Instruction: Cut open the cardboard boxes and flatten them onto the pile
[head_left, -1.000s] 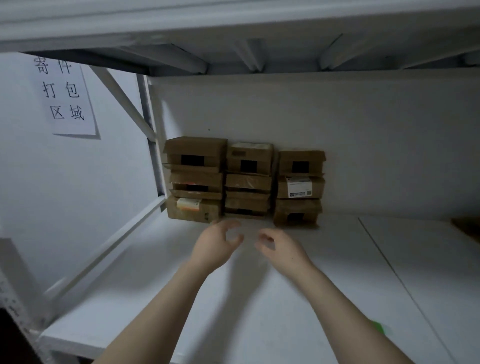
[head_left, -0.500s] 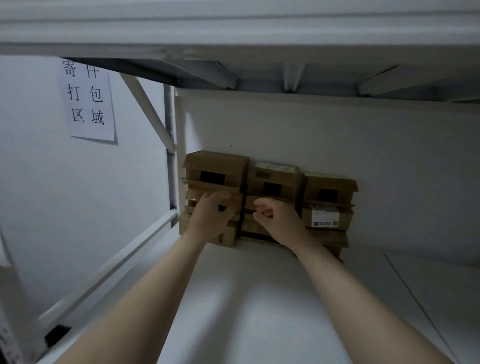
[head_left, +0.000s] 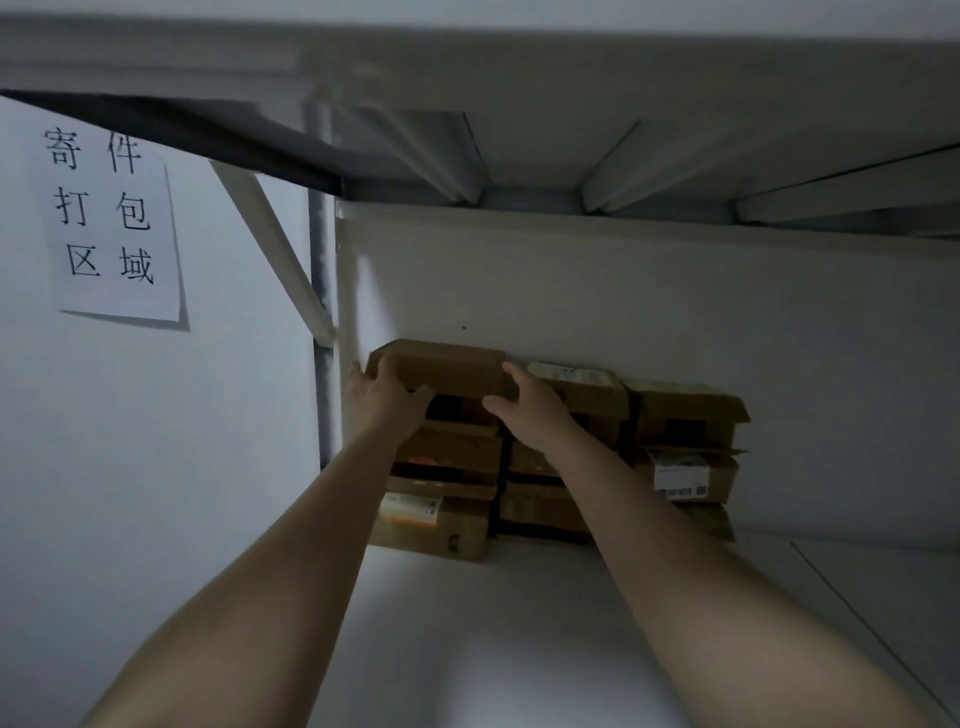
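Top box (head_left: 441, 371) lies crosswise, equally near both hands. Left hand (head_left: 382, 397) and right hand (head_left: 530, 410) clasp its ends, fingers curled round them.

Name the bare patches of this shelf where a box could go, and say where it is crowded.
Free: the shelf in front of the stacks, and the stretch right of the stacks along the back panel. Crowded: the back left corner, where the left hand and right hand grip the top left box.
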